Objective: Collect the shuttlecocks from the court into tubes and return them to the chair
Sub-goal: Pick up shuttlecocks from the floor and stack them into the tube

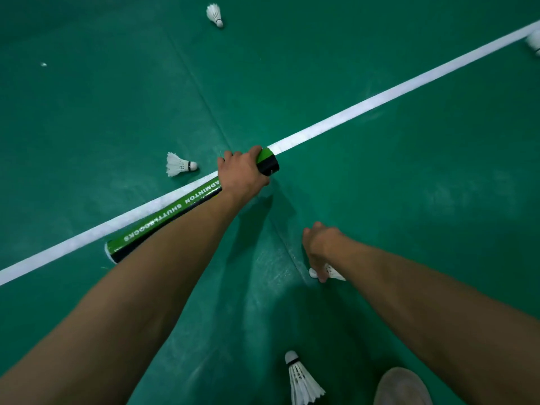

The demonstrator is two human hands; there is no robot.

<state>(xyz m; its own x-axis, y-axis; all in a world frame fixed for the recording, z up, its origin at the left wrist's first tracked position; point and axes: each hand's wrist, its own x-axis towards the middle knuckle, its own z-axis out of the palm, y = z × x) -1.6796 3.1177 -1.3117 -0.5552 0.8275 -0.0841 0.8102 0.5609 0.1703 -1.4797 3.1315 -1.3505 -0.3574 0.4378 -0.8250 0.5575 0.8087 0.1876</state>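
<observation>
Glossy printed tube [163, 220]; white feathered shuttlecock [178, 165]; scuffed matt green court floor [409, 200]

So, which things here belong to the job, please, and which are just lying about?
Job: green-and-black shuttlecock tube in the left hand; white feather shuttlecock in the right hand; four loose white shuttlecocks.
Just there: white painted line, grey shoe, tiny white fleck.

White capitals "ADMINTON SHUTTLECOCKS" printed lengthwise on green-and-black tube [163, 219], reading upside down from the head view; leading letter hidden under wrist of left hand [242, 173].
</observation>
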